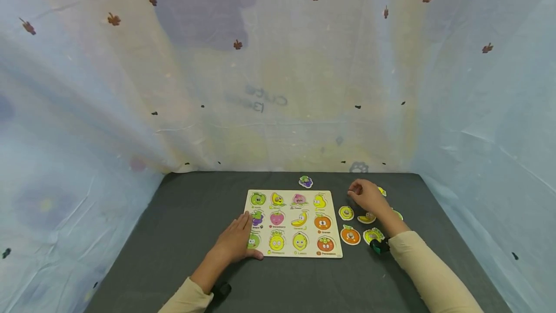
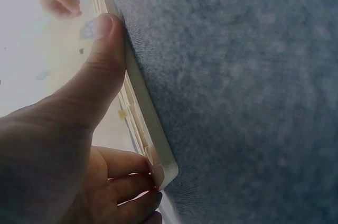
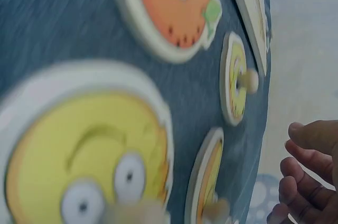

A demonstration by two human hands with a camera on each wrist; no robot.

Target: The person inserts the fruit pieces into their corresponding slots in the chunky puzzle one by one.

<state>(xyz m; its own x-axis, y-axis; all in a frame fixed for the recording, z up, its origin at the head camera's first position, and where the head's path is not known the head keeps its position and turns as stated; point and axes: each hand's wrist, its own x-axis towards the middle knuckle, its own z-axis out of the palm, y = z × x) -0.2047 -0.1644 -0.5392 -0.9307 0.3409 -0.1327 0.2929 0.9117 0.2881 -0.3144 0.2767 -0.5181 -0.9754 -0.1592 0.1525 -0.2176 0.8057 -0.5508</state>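
While the left hand steadies the fruit board at its 8 o'clock corner, fingers mostly straight along the side and thumb against the near edge, the right hand hangs at the board's 2 o'clock, above loose pieces. Right fingers loosely curved, narrow gap to thumb; looks like nothing in them, though the right wrist view crops that hand.

Board flat on dark grey tablecloth, mid-table, three rows of four fruit pictures, captions below. Loose pieces: grape piece just off the board at 12 o'clock; round yellow piece and orange piece just beside it at 3 o'clock. Farther out at 3: banana piece, green-and-yellow piece near the right wrist. Another yellow piece shows past the right hand, at 2 o'clock. Right wrist view: round wooden knobs on the pieces.

Cream sleeves on both arms. Patterned pale curtain at 12 o'clock, behind the table.
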